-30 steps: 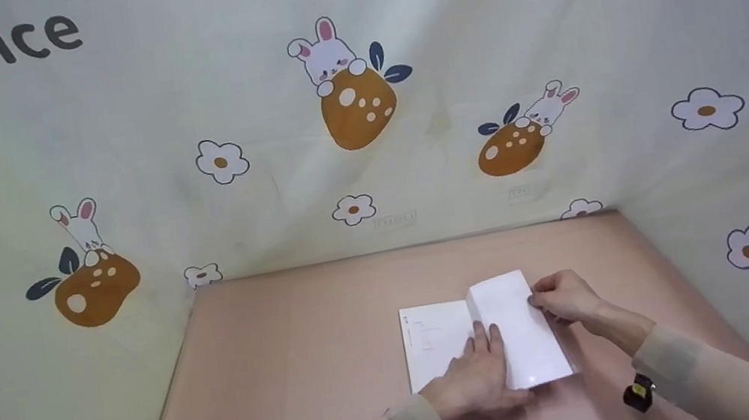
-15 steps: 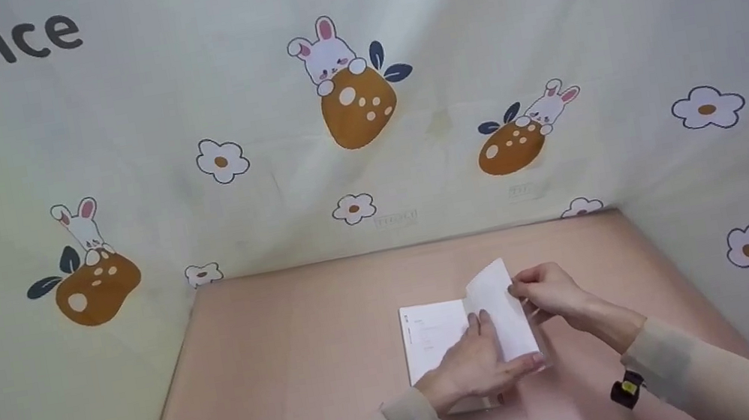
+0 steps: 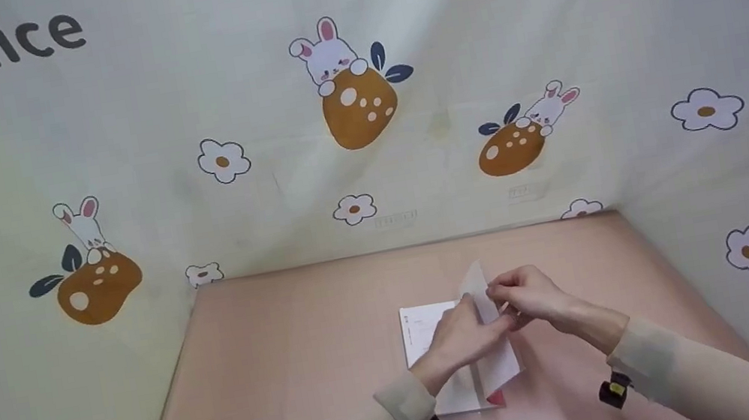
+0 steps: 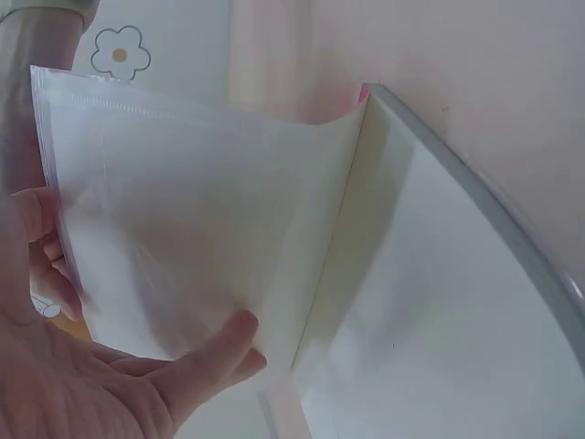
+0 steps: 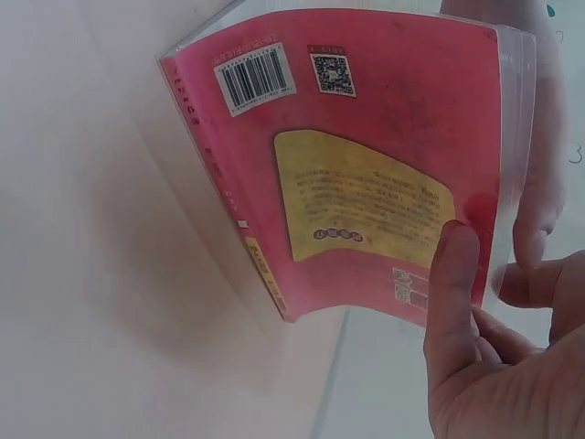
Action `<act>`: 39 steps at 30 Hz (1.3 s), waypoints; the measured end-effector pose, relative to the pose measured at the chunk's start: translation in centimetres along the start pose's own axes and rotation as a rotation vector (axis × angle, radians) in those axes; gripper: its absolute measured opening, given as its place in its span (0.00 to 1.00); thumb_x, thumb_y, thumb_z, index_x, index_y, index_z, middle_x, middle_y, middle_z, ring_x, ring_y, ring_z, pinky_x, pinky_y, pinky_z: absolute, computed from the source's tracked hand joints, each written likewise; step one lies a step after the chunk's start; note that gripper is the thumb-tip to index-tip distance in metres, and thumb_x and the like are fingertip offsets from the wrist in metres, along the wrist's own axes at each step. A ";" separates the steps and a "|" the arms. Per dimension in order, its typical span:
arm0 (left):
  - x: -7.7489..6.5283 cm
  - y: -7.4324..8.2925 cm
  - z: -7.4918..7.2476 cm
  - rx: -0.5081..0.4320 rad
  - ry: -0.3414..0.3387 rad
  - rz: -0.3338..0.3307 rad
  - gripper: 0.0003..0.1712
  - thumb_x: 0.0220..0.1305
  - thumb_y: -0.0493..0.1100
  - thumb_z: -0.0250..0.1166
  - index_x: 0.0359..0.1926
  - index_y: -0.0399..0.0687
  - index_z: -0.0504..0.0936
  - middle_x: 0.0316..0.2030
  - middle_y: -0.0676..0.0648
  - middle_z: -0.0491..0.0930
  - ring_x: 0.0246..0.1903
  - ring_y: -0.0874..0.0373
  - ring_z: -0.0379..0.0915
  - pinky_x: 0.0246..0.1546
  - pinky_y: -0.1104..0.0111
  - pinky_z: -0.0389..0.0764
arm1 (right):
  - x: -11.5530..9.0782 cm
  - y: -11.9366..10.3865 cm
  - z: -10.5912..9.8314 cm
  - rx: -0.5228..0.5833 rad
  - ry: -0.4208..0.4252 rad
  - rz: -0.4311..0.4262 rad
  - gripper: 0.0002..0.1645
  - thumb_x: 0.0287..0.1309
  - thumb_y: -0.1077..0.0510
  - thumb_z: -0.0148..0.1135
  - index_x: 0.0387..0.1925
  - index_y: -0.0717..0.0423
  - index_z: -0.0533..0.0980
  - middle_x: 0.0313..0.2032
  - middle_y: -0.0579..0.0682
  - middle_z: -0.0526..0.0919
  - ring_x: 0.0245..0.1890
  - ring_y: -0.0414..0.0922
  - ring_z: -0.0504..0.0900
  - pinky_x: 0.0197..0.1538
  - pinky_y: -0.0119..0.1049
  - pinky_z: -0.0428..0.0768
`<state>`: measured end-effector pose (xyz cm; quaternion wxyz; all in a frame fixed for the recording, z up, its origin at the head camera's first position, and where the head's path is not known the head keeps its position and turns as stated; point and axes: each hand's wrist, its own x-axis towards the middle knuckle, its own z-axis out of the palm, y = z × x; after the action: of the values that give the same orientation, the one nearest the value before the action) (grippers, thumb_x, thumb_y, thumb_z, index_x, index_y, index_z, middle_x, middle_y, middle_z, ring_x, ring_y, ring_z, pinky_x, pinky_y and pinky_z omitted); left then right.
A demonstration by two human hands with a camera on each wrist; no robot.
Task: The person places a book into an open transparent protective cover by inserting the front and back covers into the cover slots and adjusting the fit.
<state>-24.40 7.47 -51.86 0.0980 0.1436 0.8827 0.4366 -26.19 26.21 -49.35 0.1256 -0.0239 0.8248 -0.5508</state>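
A book in a clear plastic cover lies part-open in the head view, its white inner side (image 3: 456, 390) flat on the table. The other side stands raised, and the right wrist view shows its red back cover (image 5: 366, 101) with a barcode and a yellow panel. At the outer edge of the raised side, my right hand (image 3: 533, 294) pinches the cover between fingers and thumb. My left hand (image 3: 460, 336) reaches across the book, and its extended fingers (image 4: 215, 357) touch the pale inner face. The left thumb extends past the outer edge, close to the right fingers.
The pink table (image 3: 281, 378) surrounds the book. A pale curtain (image 3: 260, 69) printed with rabbits, fruit and flowers rises along the table's back and sides. A dark wrist device (image 3: 612, 391) hangs under the right sleeve.
My right hand has moved left, swinging the raised cover upright from nearly flat. My left hand has shifted slightly up along it, and the red outside now shows at its lower corner.
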 end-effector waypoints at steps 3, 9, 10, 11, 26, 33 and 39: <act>0.0 -0.3 -0.2 -0.024 0.014 -0.008 0.42 0.67 0.74 0.71 0.58 0.40 0.82 0.34 0.49 0.81 0.32 0.58 0.78 0.27 0.68 0.77 | -0.1 0.1 -0.1 0.000 -0.038 -0.015 0.22 0.80 0.58 0.58 0.58 0.75 0.83 0.30 0.43 0.83 0.28 0.34 0.87 0.31 0.33 0.91; 0.2 -0.6 -1.0 -0.034 0.010 -0.022 0.38 0.67 0.68 0.72 0.56 0.38 0.83 0.33 0.49 0.80 0.33 0.57 0.78 0.31 0.66 0.79 | -0.2 -0.1 0.0 -0.019 -0.067 -0.014 0.20 0.82 0.57 0.58 0.55 0.72 0.85 0.34 0.45 0.90 0.31 0.37 0.91 0.32 0.32 0.91; 0.2 -0.7 -1.2 -0.034 0.011 -0.021 0.39 0.67 0.66 0.72 0.58 0.36 0.83 0.36 0.47 0.83 0.34 0.56 0.80 0.33 0.64 0.81 | -0.2 -0.1 0.0 -0.026 -0.072 -0.014 0.21 0.82 0.57 0.58 0.57 0.72 0.84 0.36 0.46 0.92 0.32 0.37 0.92 0.33 0.32 0.91; 0.3 -0.8 -1.4 -0.032 0.016 -0.020 0.39 0.67 0.65 0.72 0.59 0.35 0.83 0.39 0.45 0.87 0.36 0.55 0.82 0.36 0.63 0.84 | -0.3 -0.2 -0.1 -0.031 -0.074 -0.015 0.22 0.83 0.57 0.58 0.60 0.72 0.84 0.37 0.48 0.93 0.33 0.38 0.92 0.34 0.32 0.91; 0.7 -4.5 -4.6 -0.124 0.004 -0.052 0.29 0.69 0.36 0.70 0.69 0.37 0.77 0.50 0.40 0.90 0.43 0.53 0.88 0.41 0.62 0.92 | -0.5 1.1 -0.9 -0.157 0.033 -0.023 0.14 0.76 0.57 0.67 0.52 0.63 0.89 0.40 0.54 0.93 0.39 0.48 0.93 0.40 0.39 0.94; 1.2 -7.1 -5.0 -0.068 0.053 -0.085 0.42 0.62 0.31 0.74 0.76 0.39 0.70 0.51 0.41 0.88 0.52 0.48 0.90 0.53 0.55 0.93 | -0.5 1.6 -1.1 -0.215 0.067 -0.035 0.15 0.75 0.56 0.70 0.52 0.63 0.89 0.43 0.55 0.94 0.37 0.44 0.91 0.41 0.41 0.95; 0.1 -6.9 -5.6 0.004 0.077 -0.180 0.60 0.61 0.30 0.76 0.89 0.34 0.53 0.69 0.32 0.82 0.70 0.37 0.82 0.73 0.44 0.84 | -0.3 2.4 -1.2 -0.280 0.098 -0.046 0.15 0.73 0.57 0.73 0.52 0.63 0.89 0.43 0.57 0.93 0.35 0.43 0.88 0.39 0.37 0.92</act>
<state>-27.28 -0.64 -54.00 0.1027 0.0468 0.8960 0.4296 -25.98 28.30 -51.08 0.0678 -0.0330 0.8980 -0.4335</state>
